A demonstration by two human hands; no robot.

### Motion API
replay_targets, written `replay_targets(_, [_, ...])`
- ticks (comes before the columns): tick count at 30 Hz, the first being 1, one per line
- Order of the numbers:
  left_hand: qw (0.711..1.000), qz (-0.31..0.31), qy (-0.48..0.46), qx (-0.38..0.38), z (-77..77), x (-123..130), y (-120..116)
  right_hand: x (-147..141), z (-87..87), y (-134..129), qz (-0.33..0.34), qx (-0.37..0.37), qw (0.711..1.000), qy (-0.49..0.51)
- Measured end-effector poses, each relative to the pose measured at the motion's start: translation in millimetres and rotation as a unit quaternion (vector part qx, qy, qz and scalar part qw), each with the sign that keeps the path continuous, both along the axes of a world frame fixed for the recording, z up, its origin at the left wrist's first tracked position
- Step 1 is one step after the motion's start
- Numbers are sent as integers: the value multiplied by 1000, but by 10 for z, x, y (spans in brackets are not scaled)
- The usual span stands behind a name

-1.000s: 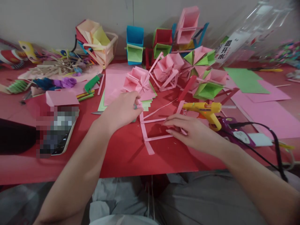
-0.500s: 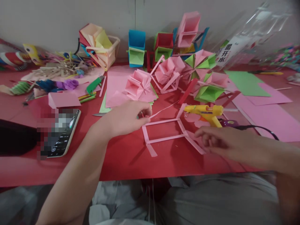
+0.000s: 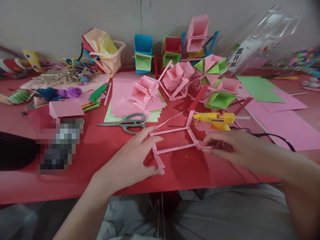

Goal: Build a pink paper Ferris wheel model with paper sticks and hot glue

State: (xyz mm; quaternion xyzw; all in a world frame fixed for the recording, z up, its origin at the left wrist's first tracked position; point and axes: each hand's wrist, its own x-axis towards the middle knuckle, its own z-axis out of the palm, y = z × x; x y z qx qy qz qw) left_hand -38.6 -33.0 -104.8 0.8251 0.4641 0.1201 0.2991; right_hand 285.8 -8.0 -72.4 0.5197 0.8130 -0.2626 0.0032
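Our frame (image 3: 175, 148) lies between both hands, near the worktop's (image 3: 180, 181) front edge. Left hand (image 3: 132, 156): spread open; right hand (image 3: 226, 145): pinching it.

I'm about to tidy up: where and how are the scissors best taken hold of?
Probably by the looped handles, coming from the right: the scissors lie flat, blades pointing left, loops at the right end, just beyond the left hand.

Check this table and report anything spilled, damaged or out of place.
Nothing looks spilled or broken, including what shows of the pink frame. Only the thin sticks at the back left look untidy: a loose heap jumbled at many angles.
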Motion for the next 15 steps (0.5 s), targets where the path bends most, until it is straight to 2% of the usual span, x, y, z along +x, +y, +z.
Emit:
replay_targets(6, [996,43,-68,35,-117,72,14,-73,-90,77,16,122,992,43])
replay_targets(10, [993,54,-93,54,-175,62,49,-97,-177,93,-5,98,993,71])
replay_targets(15, [986,42,-121,106,-241,79,70,-118,-202,122,-23,99,993,59])
